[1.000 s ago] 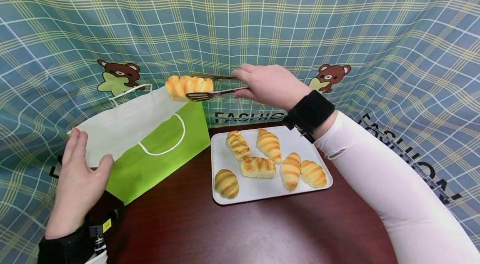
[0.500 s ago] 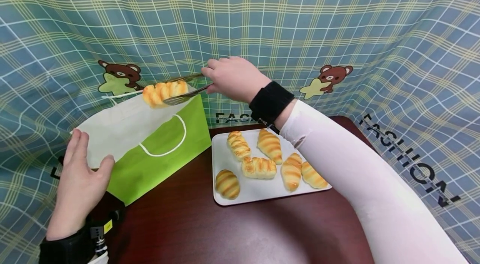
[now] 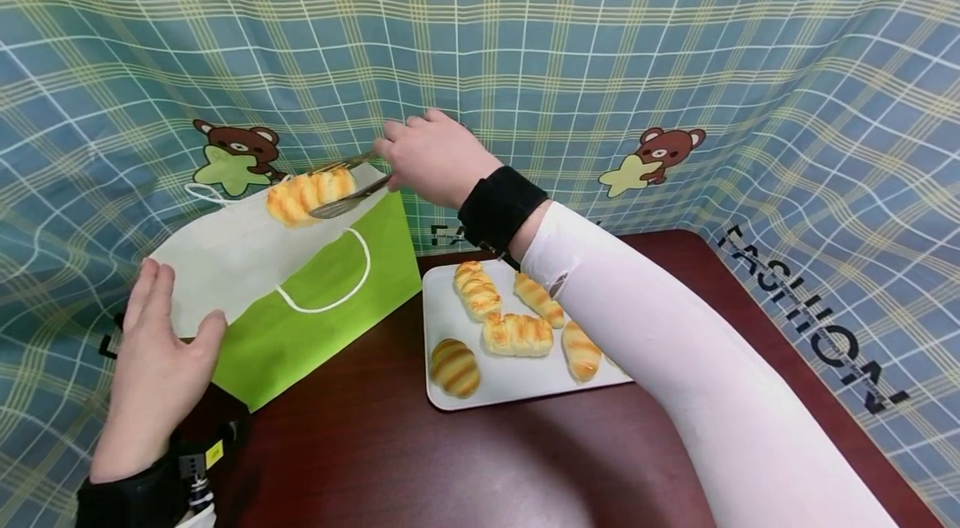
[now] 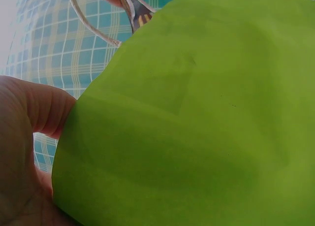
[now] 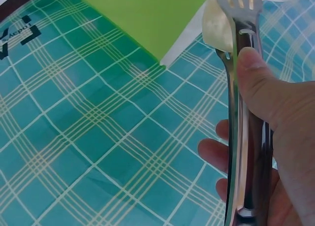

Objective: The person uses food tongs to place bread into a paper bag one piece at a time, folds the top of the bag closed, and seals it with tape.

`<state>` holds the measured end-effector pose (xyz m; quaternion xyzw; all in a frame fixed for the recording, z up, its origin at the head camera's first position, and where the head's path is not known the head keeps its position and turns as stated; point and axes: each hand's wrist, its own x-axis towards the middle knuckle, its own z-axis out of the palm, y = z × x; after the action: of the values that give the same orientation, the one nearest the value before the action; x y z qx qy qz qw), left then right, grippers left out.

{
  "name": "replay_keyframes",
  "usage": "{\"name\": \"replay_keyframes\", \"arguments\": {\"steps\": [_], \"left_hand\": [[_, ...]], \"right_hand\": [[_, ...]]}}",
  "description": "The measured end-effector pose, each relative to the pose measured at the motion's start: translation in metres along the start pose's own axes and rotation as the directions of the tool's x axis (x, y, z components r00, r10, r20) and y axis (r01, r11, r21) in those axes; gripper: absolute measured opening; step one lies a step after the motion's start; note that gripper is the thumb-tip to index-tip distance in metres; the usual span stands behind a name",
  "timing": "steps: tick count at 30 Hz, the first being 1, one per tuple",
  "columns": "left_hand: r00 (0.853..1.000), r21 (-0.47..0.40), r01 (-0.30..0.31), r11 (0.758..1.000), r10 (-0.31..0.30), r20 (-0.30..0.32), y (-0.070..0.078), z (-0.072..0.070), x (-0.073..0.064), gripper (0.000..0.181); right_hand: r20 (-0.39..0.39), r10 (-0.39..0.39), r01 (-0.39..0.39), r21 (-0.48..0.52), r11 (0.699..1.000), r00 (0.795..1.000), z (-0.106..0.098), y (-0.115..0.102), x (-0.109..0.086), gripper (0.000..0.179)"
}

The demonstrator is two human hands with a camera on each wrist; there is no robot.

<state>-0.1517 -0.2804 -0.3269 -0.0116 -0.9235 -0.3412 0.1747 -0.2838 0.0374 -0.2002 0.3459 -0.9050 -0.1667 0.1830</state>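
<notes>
My right hand [image 3: 435,157] grips metal serving tongs [image 5: 248,122], its thumb pressed along one arm. The tongs' slotted ends clasp a ridged golden loaf of bread [image 3: 303,196], tilted above the opening of a green paper bag [image 3: 330,320] with a white inside. In the right wrist view only the loaf's pale end shows. My left hand [image 3: 161,353] rests against the bag's left end, fingers extended and thumb spread over the front rim. The left wrist view has the green paper covering its fingertips.
A white tray [image 3: 495,391] holds several bread pieces, including a round striped bun [image 3: 454,368]; my right sleeve [image 3: 645,345] hides its right part. White cord handles [image 3: 337,303] stand off the bag. Plaid cloth [image 3: 510,37] surrounds the dark red table [image 3: 420,461].
My right hand has moved left with the tongs and loaf, from beside the bag's right end to over its opening, and the loaf is slightly lower. My left hand stays put.
</notes>
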Motion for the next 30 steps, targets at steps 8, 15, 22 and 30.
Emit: {"name": "replay_keyframes", "arguments": {"steps": [8,15,22,30], "left_hand": [[1.0,0.005,-0.001,1.0,0.001,-0.001,-0.001,-0.001,0.001,0.073],[1.0,-0.005,-0.012,1.0,0.012,0.014,0.0,-0.001,0.002,0.073],[1.0,-0.002,-0.011,1.0,0.011,0.019,-0.001,-0.001,0.003,0.073],[1.0,0.004,-0.015,1.0,0.015,0.015,-0.002,-0.001,0.004,0.073]], "right_hand": [[0.019,0.015,-0.014,-0.061,0.998,1.0,0.003,-0.002,0.0,0.051],[-0.018,0.072,-0.073,-0.098,0.993,0.997,0.002,0.009,-0.006,0.046],[-0.042,0.086,-0.09,-0.114,0.989,0.995,0.002,0.014,-0.007,0.037],[-0.022,0.05,-0.052,-0.152,0.987,0.999,0.008,-0.005,0.006,0.04]]}}
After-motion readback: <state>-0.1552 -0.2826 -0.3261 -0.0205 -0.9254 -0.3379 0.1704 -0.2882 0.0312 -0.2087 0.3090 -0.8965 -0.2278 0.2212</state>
